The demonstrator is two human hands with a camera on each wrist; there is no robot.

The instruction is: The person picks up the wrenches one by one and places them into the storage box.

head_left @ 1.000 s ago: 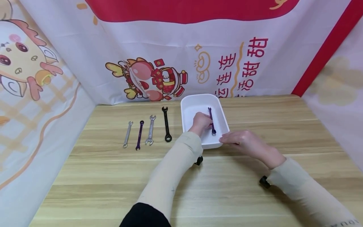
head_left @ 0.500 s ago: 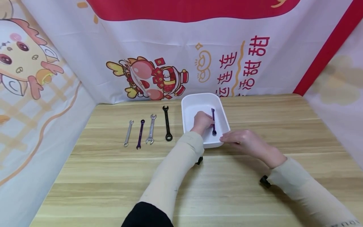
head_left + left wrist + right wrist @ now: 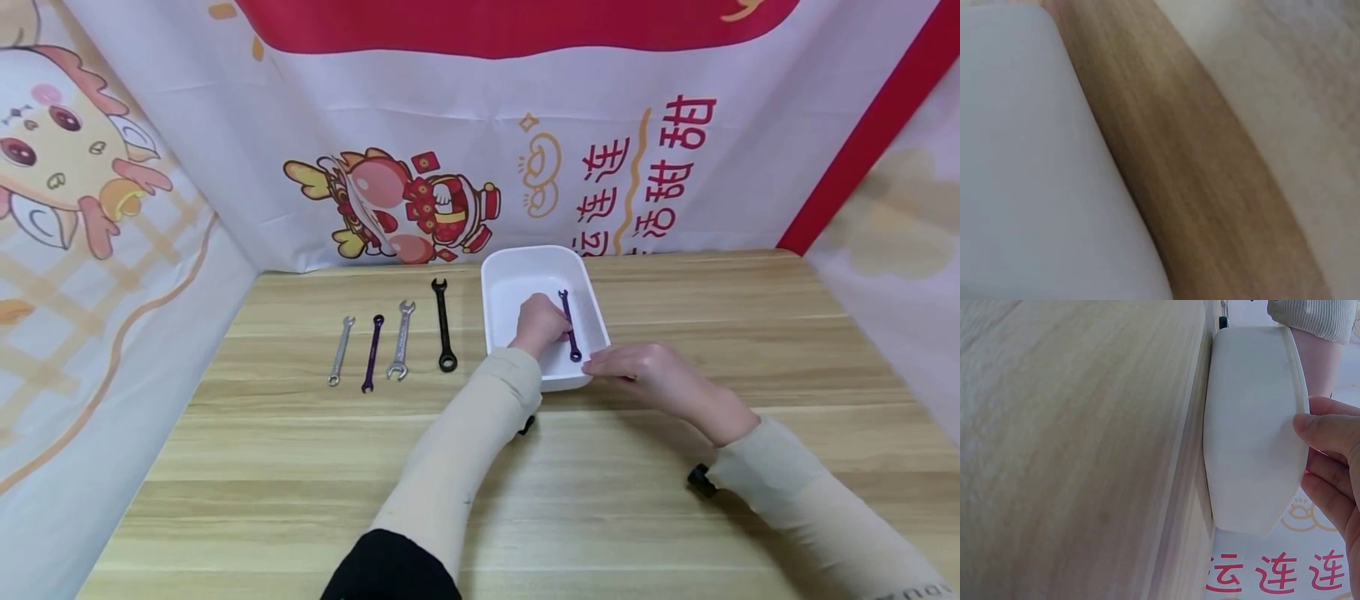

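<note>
In the head view my left hand (image 3: 542, 323) reaches into a white plastic bin (image 3: 521, 258) and pinches a purple combination wrench (image 3: 572, 335) by its middle. The wrench lies lengthwise along the bin's right side, its ring end towards me. My right hand (image 3: 652, 375) grips the bin's near right corner. Up close in the right wrist view, the thumb (image 3: 1304, 424) presses the outside of the rim, with the other fingers over the inner side. Only the bin's outer wall (image 3: 1041, 162) and the tabletop show in the left wrist view; the left hand is hidden there.
Left of the bin lie a black ratchet wrench (image 3: 444, 327), a silver open-end wrench (image 3: 401, 340), another purple wrench (image 3: 372, 353) and a small silver wrench (image 3: 341, 351), roughly in a row. The wooden table (image 3: 300, 483) ends at a printed cloth backdrop (image 3: 420, 92).
The purple wrench has shifted slightly right inside the bin, and its ring end has swung right. My left hand moved with it. My right hand stays on the bin's corner.
</note>
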